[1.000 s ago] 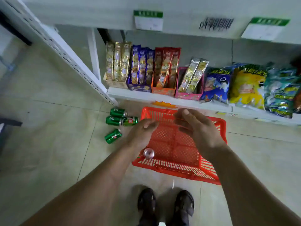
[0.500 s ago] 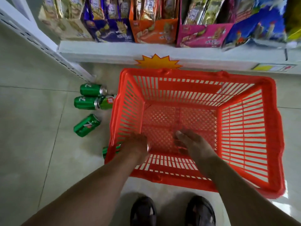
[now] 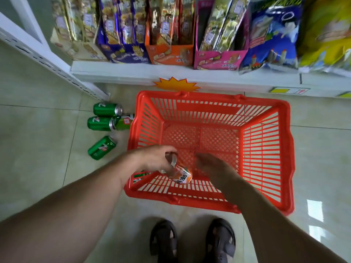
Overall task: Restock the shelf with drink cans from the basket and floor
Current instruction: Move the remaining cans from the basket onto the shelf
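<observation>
An orange-red plastic basket (image 3: 266, 158) stands on the floor below the white shelf (image 3: 133, 73). My left hand (image 3: 153, 158) is inside its near-left corner, closed around an orange drink can (image 3: 182, 175) tilted on its side. Just to the right of the can, my right hand (image 3: 212, 166) hovers with fingers apart and holds nothing. Several green cans lie on the floor left of the basket: one at the top (image 3: 107, 109), one below it (image 3: 98, 123), one with a red label against the basket (image 3: 124, 123), one lower down (image 3: 101, 148). Another green can (image 3: 139, 176) peeks through the basket's left wall.
The shelf carries boxes of snack bars (image 3: 171, 35) and bags of chips (image 3: 269, 38). A perforated white shelf upright (image 3: 47, 59) runs diagonally at the left. My two sandalled feet (image 3: 191, 242) stand on pale floor tiles just before the basket.
The view has dropped closer to the basket. My left hand closed on the orange can and lifted it off the basket floor; my right hand stayed beside it.
</observation>
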